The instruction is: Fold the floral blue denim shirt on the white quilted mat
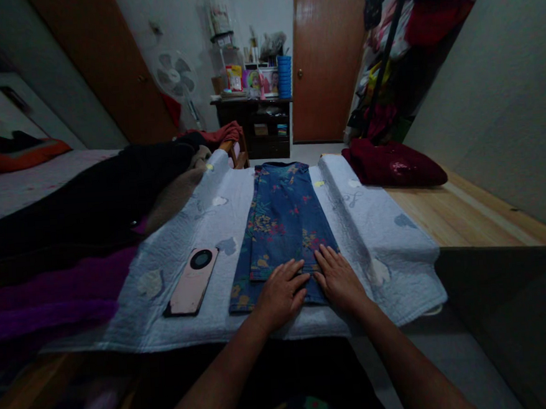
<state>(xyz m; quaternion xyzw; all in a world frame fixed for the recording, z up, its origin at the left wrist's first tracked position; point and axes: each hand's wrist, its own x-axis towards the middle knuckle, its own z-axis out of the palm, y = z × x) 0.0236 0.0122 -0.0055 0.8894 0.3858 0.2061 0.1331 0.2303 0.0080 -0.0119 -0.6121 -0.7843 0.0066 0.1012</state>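
A blue garment with a floral print lies folded flat on a light quilted cloth. My left hand rests on its near part, palm down, with the fingers apart. Beside it, on the right part of the garment near the same folded edge, my right hand lies flat with its fingers spread. Neither hand grips anything. A pink phone with a round black camera ring lies on the cloth to the left of the garment.
Dark clothes and a purple cloth are heaped at the left. A dark red folded cloth sits on a wooden surface at the right. Farther back stand a fan and a dark shelf unit.
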